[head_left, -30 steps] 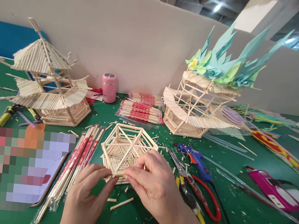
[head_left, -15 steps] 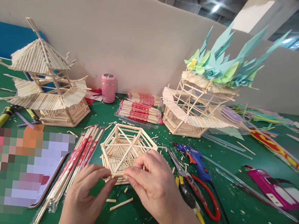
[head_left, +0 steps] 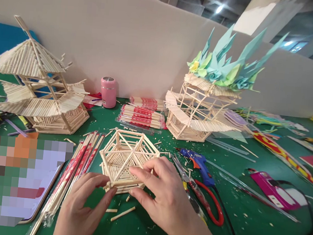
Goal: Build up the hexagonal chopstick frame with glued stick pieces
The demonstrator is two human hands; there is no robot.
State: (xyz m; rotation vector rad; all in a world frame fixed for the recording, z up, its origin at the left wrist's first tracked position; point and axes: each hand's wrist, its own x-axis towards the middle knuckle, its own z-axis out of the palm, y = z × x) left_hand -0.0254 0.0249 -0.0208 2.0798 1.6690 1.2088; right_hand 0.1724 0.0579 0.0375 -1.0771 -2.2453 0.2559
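Note:
A six-sided frame of wooden sticks (head_left: 131, 152) stands on the green table, its base laid with rings of sticks and its top crossed by spokes. My left hand (head_left: 85, 195) pinches the frame's front left corner between thumb and fingers. Beside the front right side is my right hand (head_left: 162, 199), its thumb and index finger apart with nothing between them. A short stick (head_left: 126, 183) lies along the front edge between my hands. Loose cut pieces, including one stick (head_left: 123, 214), lie in front of the frame.
Wrapped chopsticks (head_left: 76, 161) and a phone (head_left: 46, 192) lie at left. Scissors (head_left: 207, 196) and a blue glue gun (head_left: 199, 164) lie at right. Behind stand two stick pavilions (head_left: 44, 106) (head_left: 189, 117), a pink flask (head_left: 108, 92) and more chopstick packs (head_left: 141, 116).
My right thumb and index finger have parted and let go of the short stick at the front edge. My left hand still pinches the corner. The whole view has shifted slightly.

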